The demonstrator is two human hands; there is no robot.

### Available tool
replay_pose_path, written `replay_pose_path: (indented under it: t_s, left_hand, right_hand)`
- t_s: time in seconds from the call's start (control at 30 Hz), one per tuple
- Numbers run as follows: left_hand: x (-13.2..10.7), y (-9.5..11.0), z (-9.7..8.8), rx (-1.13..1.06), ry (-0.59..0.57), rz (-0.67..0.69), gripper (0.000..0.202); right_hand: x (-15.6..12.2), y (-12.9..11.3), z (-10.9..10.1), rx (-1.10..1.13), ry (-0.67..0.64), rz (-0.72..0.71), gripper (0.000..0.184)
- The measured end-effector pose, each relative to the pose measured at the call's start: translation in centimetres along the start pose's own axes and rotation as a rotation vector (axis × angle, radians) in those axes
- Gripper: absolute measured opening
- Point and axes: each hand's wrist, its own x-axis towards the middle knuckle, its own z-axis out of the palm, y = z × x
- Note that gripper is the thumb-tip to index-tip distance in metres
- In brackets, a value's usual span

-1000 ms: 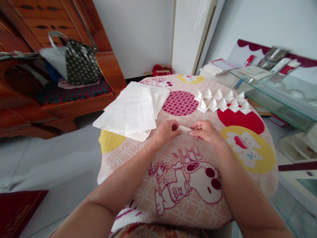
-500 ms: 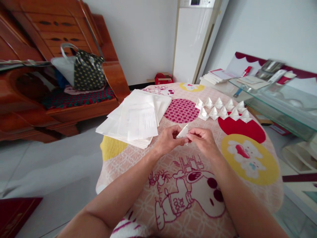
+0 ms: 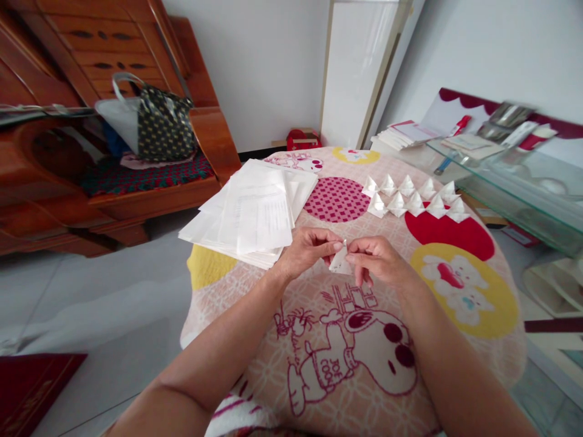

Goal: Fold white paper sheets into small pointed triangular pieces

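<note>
My left hand (image 3: 306,250) and my right hand (image 3: 379,261) meet over the middle of a round table under a pink cartoon-dog cloth (image 3: 346,346). Between the pinched fingertips of both hands hangs a small folded white paper piece (image 3: 339,261), its point turned down. Both hands are closed on it. A spread stack of white paper sheets (image 3: 255,212) lies just left of my left hand. Several finished folded paper triangles (image 3: 412,197) stand in two rows on the cloth beyond my right hand.
A wooden bench (image 3: 136,176) with a dotted handbag (image 3: 161,124) stands at the left. At the right are a glass shelf (image 3: 514,176) with books and small items, and a white cabinet (image 3: 359,67) behind. A red box (image 3: 301,138) sits on the grey floor.
The paper piece went from lying flat between my fingers to being held up, and now it hangs point down. My hands stayed together; the view shifted slightly.
</note>
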Motion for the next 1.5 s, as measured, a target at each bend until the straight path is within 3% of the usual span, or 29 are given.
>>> replay_pose_path:
  t_s: [0.23, 0.57, 1.2, 1.33, 1.5]
  left_hand:
    - [-0.1, 0.1, 0.1, 0.011, -0.010, -0.023, 0.042]
    - [-0.4, 0.1, 0.1, 0.257, 0.064, 0.086, 0.010]
    - [-0.9, 0.3, -0.1, 0.545, 0.014, 0.185, 0.010]
    - [-0.9, 0.3, 0.1, 0.533, 0.038, 0.169, 0.009]
    - [-0.7, 0.3, 0.5, 0.346, 0.147, 0.064, 0.008]
  right_hand:
    - [-0.1, -0.8, 0.2, 0.062, -0.029, 0.014, 0.027]
    - [0.1, -0.1, -0.2, -0.045, -0.024, 0.033, 0.022]
    - [-0.2, 0.0, -0.7, -0.272, -0.004, 0.001, 0.016]
    - [-0.2, 0.1, -0.7, -0.256, 0.000, -0.002, 0.016]
    - [-0.1, -0.1, -0.4, -0.204, 0.038, -0.015, 0.019]
